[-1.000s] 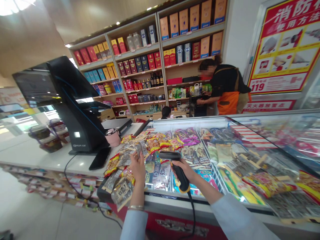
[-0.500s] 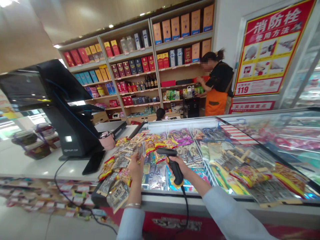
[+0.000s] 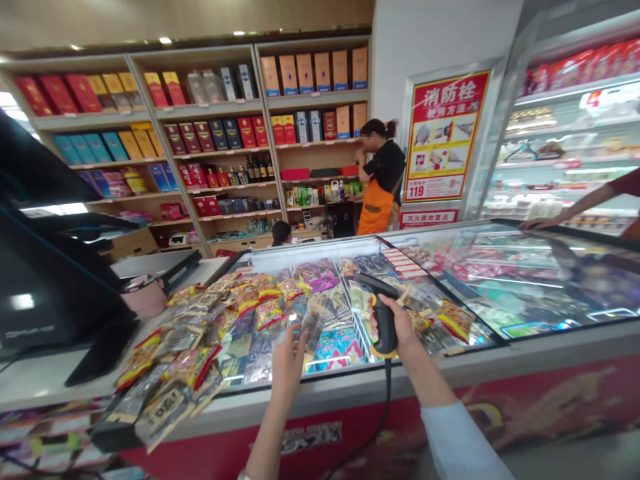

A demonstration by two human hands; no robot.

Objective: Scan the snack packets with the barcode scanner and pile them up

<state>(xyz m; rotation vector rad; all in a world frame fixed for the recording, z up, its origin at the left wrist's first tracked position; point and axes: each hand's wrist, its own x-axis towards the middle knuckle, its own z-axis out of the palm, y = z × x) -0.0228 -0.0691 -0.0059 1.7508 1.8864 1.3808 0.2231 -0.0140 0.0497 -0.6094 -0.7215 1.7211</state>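
My left hand (image 3: 289, 363) is closed on a small clear-and-grey snack packet (image 3: 314, 328), above the glass-topped freezer (image 3: 525, 345). A black barcode scanner (image 3: 384, 327) with yellow trim is gripped in my right hand (image 3: 404, 333); its head tilts up to the left and its cable hangs over the freezer's front. Snack packets (image 3: 183, 363), some red and yellow, others clear and grey, are heaped on the freezer's left end. More packets (image 3: 456, 320) lie to the right, partly behind my right hand and the scanner. Bagged goods show through the glass.
At the left stand a dark checkout screen (image 3: 45, 280) and a pink cup (image 3: 145, 297) on the counter. A person in an orange apron (image 3: 375, 208) stands by the back shelves (image 3: 225, 100). Another person's hand (image 3: 543, 222) rests on the freezer's far right edge.
My view has swung right. My left hand has carried the packet rightward from over the left heap, and the scanner in my right hand has also moved right. Another person's arm has come into view.
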